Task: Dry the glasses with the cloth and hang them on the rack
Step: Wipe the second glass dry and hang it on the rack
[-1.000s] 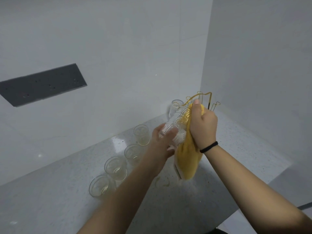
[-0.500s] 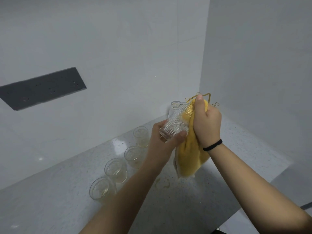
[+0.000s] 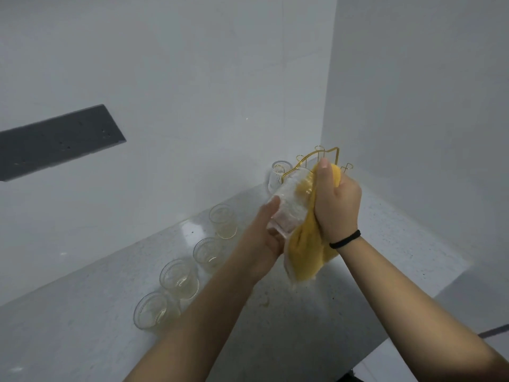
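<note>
My left hand [image 3: 264, 232] and right hand [image 3: 334, 205] work in open air above the counter [image 3: 399, 244], whose right half and near edge lie bare. A row of four glasses [image 3: 179, 277] stands along the counter's back edge to my left, blocking any low pass there. In the back corner the gold wire rack [image 3: 322, 157] and an upturned glass [image 3: 278, 176] crowd the walls.

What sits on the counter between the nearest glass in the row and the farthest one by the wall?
In the head view, two more upright glasses stand between the nearest glass and the farthest glass.
</note>
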A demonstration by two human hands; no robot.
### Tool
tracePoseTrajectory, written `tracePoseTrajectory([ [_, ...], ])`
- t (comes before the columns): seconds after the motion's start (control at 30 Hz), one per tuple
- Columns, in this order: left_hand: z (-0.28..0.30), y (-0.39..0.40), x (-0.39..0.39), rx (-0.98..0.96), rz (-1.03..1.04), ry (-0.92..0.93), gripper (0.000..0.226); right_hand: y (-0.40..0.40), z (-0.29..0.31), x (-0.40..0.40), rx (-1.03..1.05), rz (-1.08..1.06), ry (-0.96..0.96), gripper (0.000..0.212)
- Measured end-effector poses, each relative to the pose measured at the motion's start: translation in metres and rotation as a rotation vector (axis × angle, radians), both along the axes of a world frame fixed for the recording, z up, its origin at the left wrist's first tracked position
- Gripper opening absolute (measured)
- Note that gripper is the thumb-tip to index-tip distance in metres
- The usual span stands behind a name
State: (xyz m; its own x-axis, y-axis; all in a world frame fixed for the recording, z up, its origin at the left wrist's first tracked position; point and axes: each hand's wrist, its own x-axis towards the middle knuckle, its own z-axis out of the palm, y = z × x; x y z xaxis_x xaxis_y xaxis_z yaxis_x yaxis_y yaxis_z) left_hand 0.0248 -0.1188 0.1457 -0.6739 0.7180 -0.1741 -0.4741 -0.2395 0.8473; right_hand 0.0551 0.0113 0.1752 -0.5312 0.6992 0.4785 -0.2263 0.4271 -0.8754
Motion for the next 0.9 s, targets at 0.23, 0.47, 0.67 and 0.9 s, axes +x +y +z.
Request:
tracePoseTrajectory([
  [0.23,-0.011,0.042,-0.006,-0.193,0.076,0.177,0.065,0.039,-0.015,-0.018,-0.097,-0.05,-0.052,0.048],
  [0.47,-0.018,0.097,-0.039,0.014,0.042,-0.138,0.043,0.104,-0.027,-0.042,-0.017,-0.033,-0.01,0.043],
  [0.67,-0.016,0.136,-0.085,-0.204,0.288,-0.111,0.037,0.172,-0.033,-0.072,-0.174,-0.078,-0.046,0.044],
  [0.9,-0.005,0.171,-0.148,-0.571,0.57,0.167,0.068,0.217,-0.049,-0.105,-0.191,-0.029,-0.183,0.047],
])
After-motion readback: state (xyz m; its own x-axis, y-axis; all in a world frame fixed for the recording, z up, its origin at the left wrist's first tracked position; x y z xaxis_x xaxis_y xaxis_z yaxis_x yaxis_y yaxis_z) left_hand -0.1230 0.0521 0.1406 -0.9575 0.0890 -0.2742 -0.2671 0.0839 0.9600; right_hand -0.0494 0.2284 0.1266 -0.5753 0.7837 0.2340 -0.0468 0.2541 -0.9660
